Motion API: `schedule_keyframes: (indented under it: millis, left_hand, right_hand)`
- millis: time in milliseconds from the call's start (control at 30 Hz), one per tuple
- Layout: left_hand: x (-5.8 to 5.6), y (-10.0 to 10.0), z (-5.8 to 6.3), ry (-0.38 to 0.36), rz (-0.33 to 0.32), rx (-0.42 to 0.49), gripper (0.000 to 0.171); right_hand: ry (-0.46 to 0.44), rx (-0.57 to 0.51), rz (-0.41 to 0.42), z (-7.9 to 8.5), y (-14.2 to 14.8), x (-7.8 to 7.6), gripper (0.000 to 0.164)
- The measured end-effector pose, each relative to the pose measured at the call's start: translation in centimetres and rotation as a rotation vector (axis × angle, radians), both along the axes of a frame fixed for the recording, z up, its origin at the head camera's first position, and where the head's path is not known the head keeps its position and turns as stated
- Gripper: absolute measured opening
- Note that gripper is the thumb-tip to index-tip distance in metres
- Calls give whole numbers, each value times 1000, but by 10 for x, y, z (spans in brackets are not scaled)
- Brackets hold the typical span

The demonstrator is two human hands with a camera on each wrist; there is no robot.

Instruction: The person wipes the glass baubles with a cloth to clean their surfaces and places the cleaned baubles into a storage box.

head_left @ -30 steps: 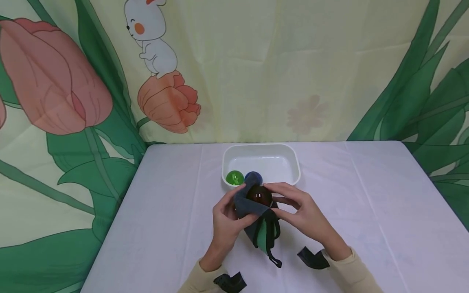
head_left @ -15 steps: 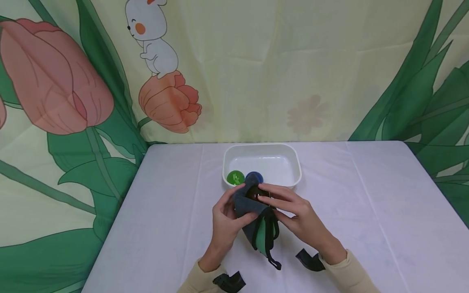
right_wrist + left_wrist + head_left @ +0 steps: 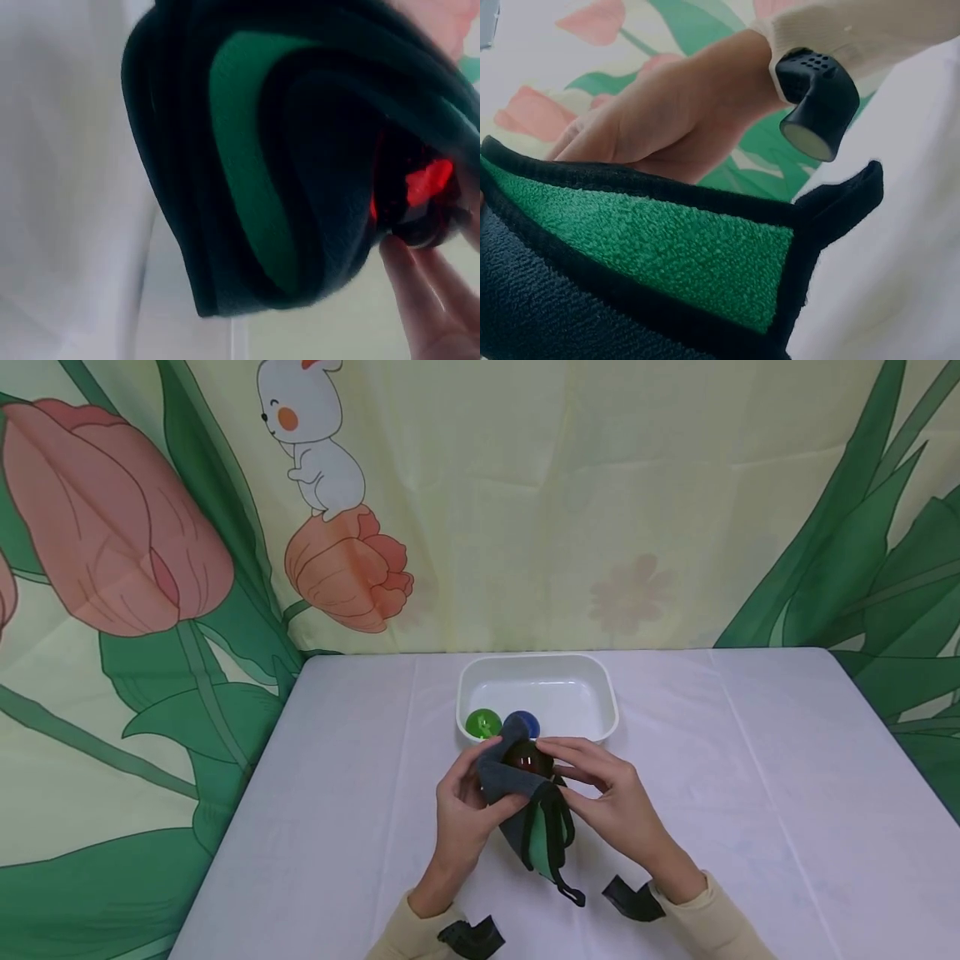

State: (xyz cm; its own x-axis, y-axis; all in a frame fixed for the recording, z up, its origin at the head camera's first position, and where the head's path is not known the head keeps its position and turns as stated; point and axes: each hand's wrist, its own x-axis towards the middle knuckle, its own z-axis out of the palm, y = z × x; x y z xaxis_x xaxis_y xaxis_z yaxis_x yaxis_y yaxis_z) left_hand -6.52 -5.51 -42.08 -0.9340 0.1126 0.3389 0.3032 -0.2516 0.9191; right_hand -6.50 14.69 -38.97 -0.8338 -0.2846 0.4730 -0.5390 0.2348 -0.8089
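Two hands work at the cloth above the desk [image 3: 360, 793]. In the head view, the left hand [image 3: 461, 822] pinches the cloth [image 3: 536, 831] between its thumb and bent fingers. The right hand [image 3: 611, 785] has its fingers partly bent and set apart from the thumb, holding the dark red ball [image 3: 534, 760]. This ball sits in the fold of the cloth, on the near side of the white tray [image 3: 558, 689]. The tray contains a green ball [image 3: 483, 723] and a blue ball [image 3: 531, 723], the latter partly covered by the cloth's upper end.

The left wrist view hides the dark red ball but resolves the cloth's looped pile, green panel, black binding and corner loop [image 3: 847, 201]. It also shows a black camera [image 3: 819, 101] on the right wrist. The right wrist view shows the dark red ball's bright red highlight and the right fingertips touching its edge; contact at the thumb cannot be told there.
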Motion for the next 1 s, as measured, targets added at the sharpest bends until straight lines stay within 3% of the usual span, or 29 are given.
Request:
schedule_keyframes:
  millis: [133,267,467,600,767,900,1000]
  left_hand:
    - [1,1,-1,2,-1,2,61]
    - [2,1,-1,10,-8,3,60]
    - [2,1,2,8,-13,5,59]
    - [1,1,4,7,-10,6,59]
    - [2,0,4,-6,-16,11,60]
    - [3,-1,4,-18,-12,4,59]
    - [3,-1,5,-17,-10,-5,59]
  right_hand:
    - [15,97,31,3,5,0,61]
    - [93,196,47,4,10,-1,68]
    - [374,278,54,5,9,-4,38]
    - [495,312,48,7,7,-4,41]
    - [461,317,47,8,7,-2,42]
    - [336,279,37,8,8,0,39]
    - [227,214,20,6,8,0,58]
